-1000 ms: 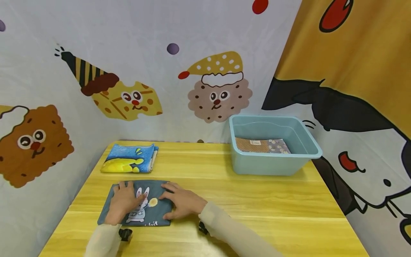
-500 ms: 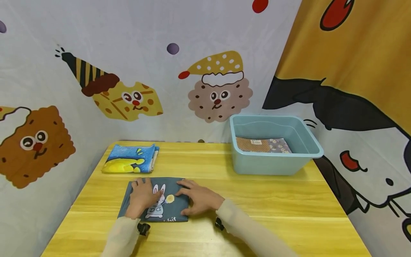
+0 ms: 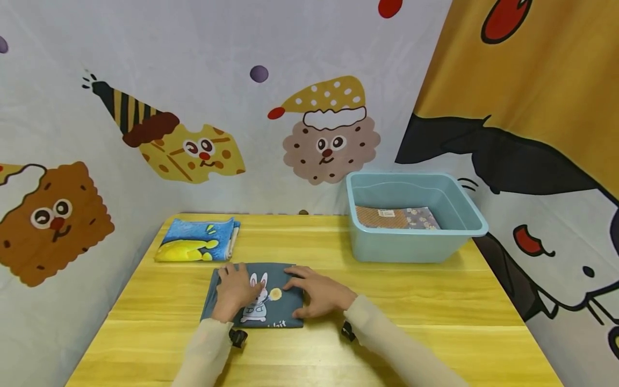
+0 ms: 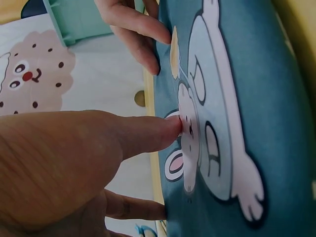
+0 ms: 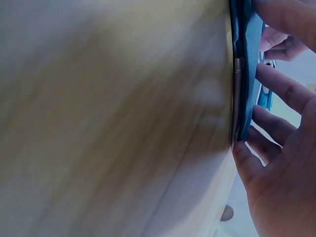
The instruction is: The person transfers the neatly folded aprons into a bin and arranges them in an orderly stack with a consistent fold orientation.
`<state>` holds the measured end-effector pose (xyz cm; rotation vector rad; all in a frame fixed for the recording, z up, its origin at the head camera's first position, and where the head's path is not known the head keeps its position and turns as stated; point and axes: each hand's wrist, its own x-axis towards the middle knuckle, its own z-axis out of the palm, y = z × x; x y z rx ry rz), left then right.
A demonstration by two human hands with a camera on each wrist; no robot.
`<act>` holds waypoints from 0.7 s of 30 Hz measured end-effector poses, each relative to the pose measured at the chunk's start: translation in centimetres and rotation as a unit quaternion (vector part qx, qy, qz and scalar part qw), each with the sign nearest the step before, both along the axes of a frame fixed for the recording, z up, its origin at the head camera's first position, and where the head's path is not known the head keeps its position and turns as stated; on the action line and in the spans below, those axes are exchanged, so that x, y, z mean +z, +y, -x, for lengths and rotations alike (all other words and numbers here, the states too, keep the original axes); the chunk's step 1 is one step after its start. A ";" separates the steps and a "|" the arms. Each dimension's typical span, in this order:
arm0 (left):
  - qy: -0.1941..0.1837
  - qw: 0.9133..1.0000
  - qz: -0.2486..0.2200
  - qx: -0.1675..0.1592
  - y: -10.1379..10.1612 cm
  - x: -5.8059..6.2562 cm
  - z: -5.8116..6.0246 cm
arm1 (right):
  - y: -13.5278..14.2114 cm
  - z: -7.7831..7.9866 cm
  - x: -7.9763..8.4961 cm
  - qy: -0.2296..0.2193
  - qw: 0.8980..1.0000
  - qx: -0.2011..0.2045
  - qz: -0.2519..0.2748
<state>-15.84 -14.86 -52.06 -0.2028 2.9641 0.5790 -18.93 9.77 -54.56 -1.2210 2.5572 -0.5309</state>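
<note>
A folded dark teal cloth (image 3: 285,309) with a white rabbit print lies flat on the table in the head view. Spread fingers of my left hand (image 3: 234,295) press its left part, the thumb reaching onto the rabbit's head. On the right part rests my right hand (image 3: 321,294), fingertips spread on the top and along the right edge. Up close in the left wrist view, the left thumb (image 4: 148,133) touches the printed face. The right wrist view shows the layered edge of the cloth (image 5: 249,74), with the right fingers (image 5: 276,123) against it.
A folded blue towel (image 3: 198,242) with a yellow pattern lies at the table's back left. At the back right stands a light blue plastic bin (image 3: 401,247), holding a folded brown and grey patterned cloth (image 3: 387,216). A cartoon-print curtain (image 3: 217,64) hangs behind the table (image 3: 309,355).
Both hands have slid the rabbit cloth to the right and slightly away from me, pressing on it throughout. The blue towel and the bin stay in place.
</note>
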 end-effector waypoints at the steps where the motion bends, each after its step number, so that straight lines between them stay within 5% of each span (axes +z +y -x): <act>1: 0.000 1.000 0.000 0.000 0.2 0.0 0.1 | 0.2 0.1 0.1 0.000 1.000 -0.001 -0.001; 21: 0.022 0.999 0.026 0.003 5.4 -0.4 1.5 | 5.0 1.4 0.4 -0.027 0.999 -0.016 0.014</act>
